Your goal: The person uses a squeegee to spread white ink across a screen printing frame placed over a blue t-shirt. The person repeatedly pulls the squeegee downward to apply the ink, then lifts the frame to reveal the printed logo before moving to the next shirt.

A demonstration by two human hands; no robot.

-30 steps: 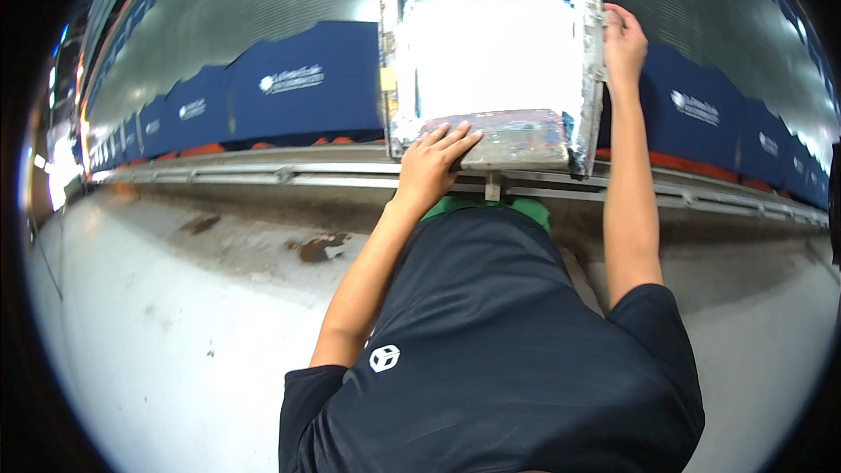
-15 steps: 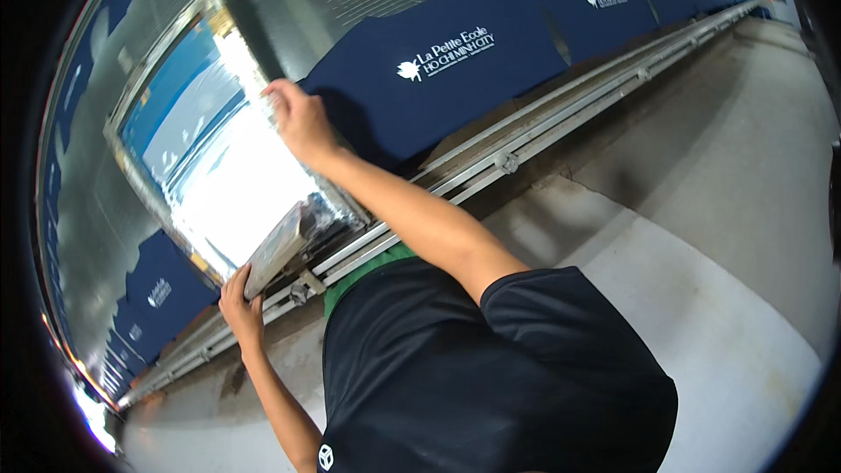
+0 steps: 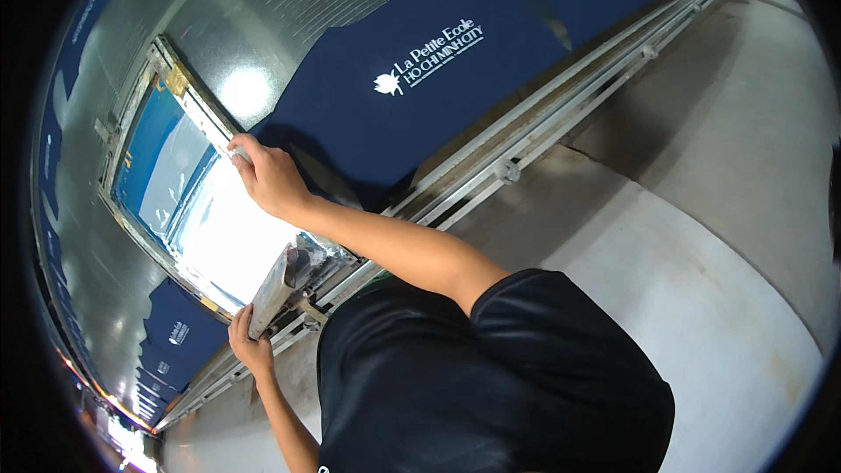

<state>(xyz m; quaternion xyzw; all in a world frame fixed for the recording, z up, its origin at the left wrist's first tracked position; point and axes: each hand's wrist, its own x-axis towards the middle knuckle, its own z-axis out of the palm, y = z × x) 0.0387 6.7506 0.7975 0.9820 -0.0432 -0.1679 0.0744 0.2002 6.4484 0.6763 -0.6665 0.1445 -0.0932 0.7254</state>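
Note:
A screen printing frame point(image 3: 198, 114) with pale rails and a blue, grey and glaring white mesh slants across the left of the bench. My right hand point(image 3: 270, 177) grips its right rail, thumb and fingers over the edge. At the near left corner my left hand point(image 3: 250, 346) is closed around the frame's end, its fingers beside a long greyish bar point(image 3: 279, 291), perhaps a squeegee, lying along the near end. Just right of the frame a navy fabric piece point(image 3: 473, 79) with a white print lies flat. The frame hides whatever is under it.
A metal rail point(image 3: 543, 136) with a round knob point(image 3: 507, 172) runs along the bench's near edge. More printed navy pieces point(image 3: 175, 324) line the shiny bench top point(image 3: 289, 0) at both sides. A pale floor point(image 3: 701, 236) stretches along the right.
The frame and my right hand sit lower and further left, with the frame apparently closer to the bench top. My view has also tilted. Both hands have stayed on the frame.

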